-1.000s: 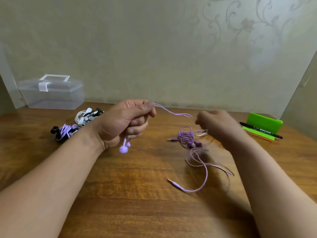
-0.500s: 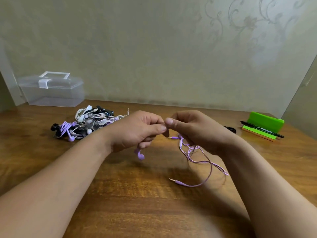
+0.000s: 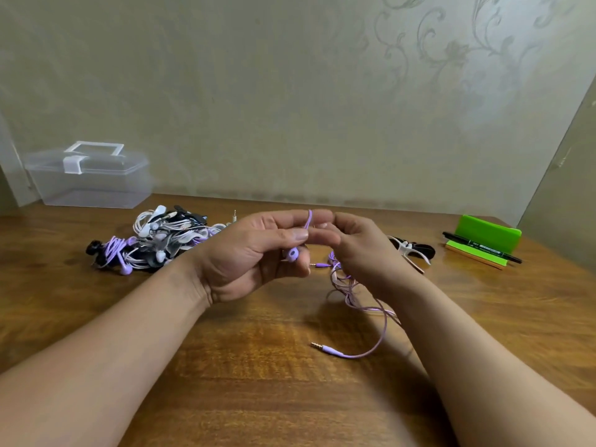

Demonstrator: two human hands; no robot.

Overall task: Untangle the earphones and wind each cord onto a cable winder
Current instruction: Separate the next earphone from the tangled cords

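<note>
pinching purple cord (image 3: 309, 221) upright in left hand (image 3: 254, 256); loose plug (image 3: 325, 349) points left.

Two hands are counted at the centre of the frame: one left hand (image 3: 251, 256) and one right hand (image 3: 361, 250). One purple tangle (image 3: 371, 311) is seen below them; the number of cords in it cannot be told. One purple earbud (image 3: 293, 253) and two jack plugs are counted, a lower plug (image 3: 324, 348) and an upper plug (image 3: 317, 264). At middle left one heap of earphones (image 3: 161, 240) is seen, too knotted to be counted. One clear box (image 3: 90, 182), one green stand (image 3: 487, 235), one black marker (image 3: 480, 250) and one wooden table (image 3: 258, 382) are counted.
</note>
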